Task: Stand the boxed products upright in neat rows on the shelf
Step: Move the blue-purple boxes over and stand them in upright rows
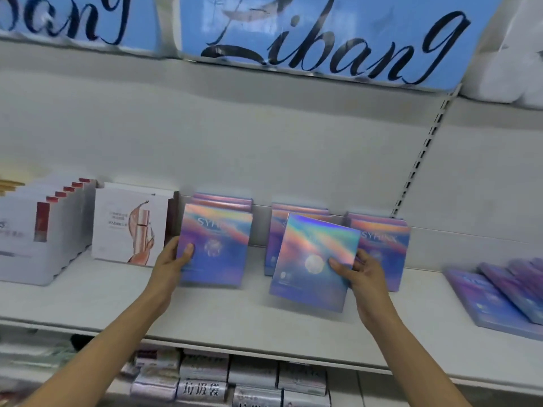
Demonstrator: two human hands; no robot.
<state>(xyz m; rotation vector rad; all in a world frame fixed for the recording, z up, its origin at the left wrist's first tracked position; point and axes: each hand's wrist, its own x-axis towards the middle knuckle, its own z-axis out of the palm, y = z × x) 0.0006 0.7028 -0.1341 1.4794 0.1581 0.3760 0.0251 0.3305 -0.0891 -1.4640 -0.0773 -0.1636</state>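
While the right hand (364,274) pinches a flat, glossy holographic box (313,262) at its right edge, tilted, its lower edge meets the white shelf (235,312) mid-depth. The left hand (173,259) grasps the left edge of the front box (214,248) of an upright row. More such rows (382,239) stand against the back wall. Flat boxes (496,295) lie overlapping near the shelf's right end; white cartons (129,224) stand toward the left end.

glossy holographic card boxes (314,262), matt white shelf (235,312)
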